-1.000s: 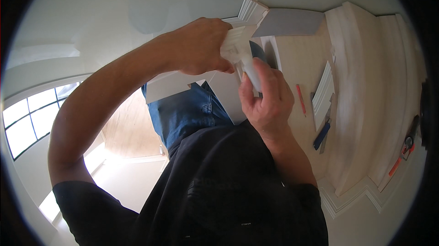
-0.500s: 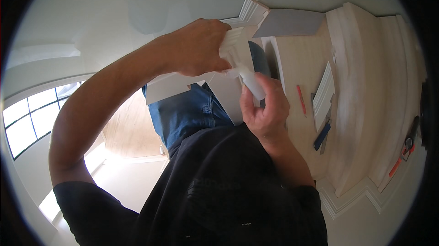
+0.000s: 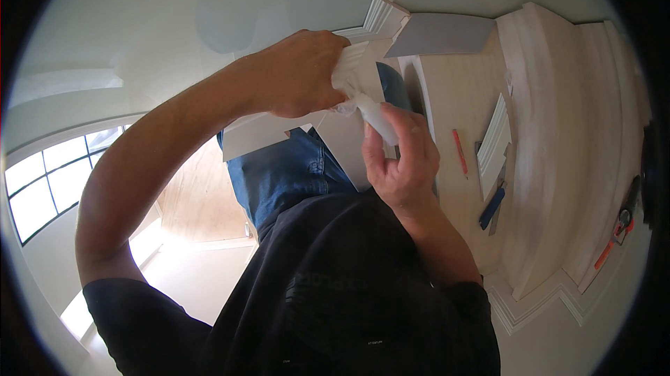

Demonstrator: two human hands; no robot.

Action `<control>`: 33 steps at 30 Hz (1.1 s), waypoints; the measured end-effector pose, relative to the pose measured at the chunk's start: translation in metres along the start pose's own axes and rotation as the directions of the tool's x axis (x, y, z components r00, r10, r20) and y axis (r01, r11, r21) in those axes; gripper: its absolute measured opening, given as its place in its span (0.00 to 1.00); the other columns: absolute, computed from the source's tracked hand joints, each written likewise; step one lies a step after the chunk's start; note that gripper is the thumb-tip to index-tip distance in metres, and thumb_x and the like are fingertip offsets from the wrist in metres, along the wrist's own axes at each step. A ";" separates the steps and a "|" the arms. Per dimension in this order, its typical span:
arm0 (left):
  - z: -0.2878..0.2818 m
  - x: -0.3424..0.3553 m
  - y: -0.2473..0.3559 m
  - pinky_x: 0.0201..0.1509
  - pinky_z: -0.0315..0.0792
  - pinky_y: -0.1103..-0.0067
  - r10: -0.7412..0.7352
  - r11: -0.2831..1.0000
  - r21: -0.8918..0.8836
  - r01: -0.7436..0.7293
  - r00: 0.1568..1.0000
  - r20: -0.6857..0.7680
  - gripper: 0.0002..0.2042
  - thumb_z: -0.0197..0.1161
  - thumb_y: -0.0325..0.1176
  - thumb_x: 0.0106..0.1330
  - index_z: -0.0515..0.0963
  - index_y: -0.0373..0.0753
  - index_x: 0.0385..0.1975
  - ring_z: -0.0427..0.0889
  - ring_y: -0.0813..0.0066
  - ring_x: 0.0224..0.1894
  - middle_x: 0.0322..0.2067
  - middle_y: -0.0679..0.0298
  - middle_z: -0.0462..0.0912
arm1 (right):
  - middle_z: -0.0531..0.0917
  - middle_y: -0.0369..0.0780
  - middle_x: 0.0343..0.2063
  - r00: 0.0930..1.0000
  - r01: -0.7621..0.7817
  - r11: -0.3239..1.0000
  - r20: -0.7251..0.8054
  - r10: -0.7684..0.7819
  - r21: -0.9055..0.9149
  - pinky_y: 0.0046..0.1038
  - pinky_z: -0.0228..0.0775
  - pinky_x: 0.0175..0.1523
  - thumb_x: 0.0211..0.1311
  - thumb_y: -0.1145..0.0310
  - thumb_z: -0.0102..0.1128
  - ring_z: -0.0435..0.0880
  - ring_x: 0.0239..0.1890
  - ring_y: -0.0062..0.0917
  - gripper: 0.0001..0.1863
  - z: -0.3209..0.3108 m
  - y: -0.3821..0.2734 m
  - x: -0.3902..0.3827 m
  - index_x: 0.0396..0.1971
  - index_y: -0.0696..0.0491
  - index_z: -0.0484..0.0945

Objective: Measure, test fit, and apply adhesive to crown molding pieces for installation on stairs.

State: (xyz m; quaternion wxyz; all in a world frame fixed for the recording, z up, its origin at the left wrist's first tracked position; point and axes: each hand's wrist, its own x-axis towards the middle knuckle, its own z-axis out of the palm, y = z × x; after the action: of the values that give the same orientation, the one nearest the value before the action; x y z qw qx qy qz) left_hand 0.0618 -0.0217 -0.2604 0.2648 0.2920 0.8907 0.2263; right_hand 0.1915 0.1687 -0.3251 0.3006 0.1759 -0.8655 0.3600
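1. The left hand (image 3: 307, 72) gripped a ribbed white trim piece (image 3: 351, 69), just above the centre of the frame.
2. The right hand (image 3: 406, 163) pinched a white tube (image 3: 379, 120) between thumb and fingers, near the centre — its upper end close to the trim, though contact could not be told.
3. Right of centre, a red pencil (image 3: 460, 154) lay on the pale wooden surface (image 3: 453, 97).
4. Farther right — a second ribbed strip (image 3: 495, 144) and a blue-handled tool (image 3: 492, 208).
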 end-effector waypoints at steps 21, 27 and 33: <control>0.000 -0.001 -0.002 0.51 0.83 0.62 0.008 1.000 -0.021 -0.009 0.999 -0.044 0.27 0.76 0.38 0.49 0.84 0.30 0.49 0.89 0.47 0.39 0.41 0.44 0.89 | 0.87 0.47 0.40 1.000 -0.014 0.992 -0.018 0.016 0.126 0.35 0.85 0.45 0.59 0.85 0.71 0.89 0.40 0.41 0.19 -0.007 0.005 0.004 0.50 0.61 0.80; -0.002 -0.001 0.002 0.49 0.82 0.62 -0.024 0.999 -0.031 0.023 0.999 -0.033 0.26 0.73 0.38 0.50 0.84 0.29 0.48 0.89 0.49 0.38 0.39 0.45 0.89 | 0.87 0.46 0.40 1.000 -0.027 0.993 0.005 0.026 0.113 0.35 0.85 0.45 0.57 0.86 0.71 0.89 0.41 0.41 0.20 -0.007 0.007 0.007 0.51 0.59 0.80; -0.003 0.001 0.002 0.48 0.82 0.62 -0.041 0.998 -0.056 0.041 0.999 -0.002 0.26 0.74 0.38 0.49 0.85 0.30 0.48 0.89 0.50 0.37 0.38 0.46 0.90 | 0.87 0.46 0.40 0.999 -0.041 0.993 0.009 0.040 0.109 0.34 0.85 0.45 0.56 0.86 0.72 0.89 0.41 0.40 0.21 -0.006 0.008 0.009 0.51 0.58 0.80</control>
State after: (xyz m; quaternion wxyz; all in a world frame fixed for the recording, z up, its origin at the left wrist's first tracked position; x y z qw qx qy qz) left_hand 0.0602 -0.0205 -0.2573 0.2763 0.2657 0.8903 0.2459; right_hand 0.1832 0.1782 -0.3203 0.2801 0.1759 -0.8490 0.4120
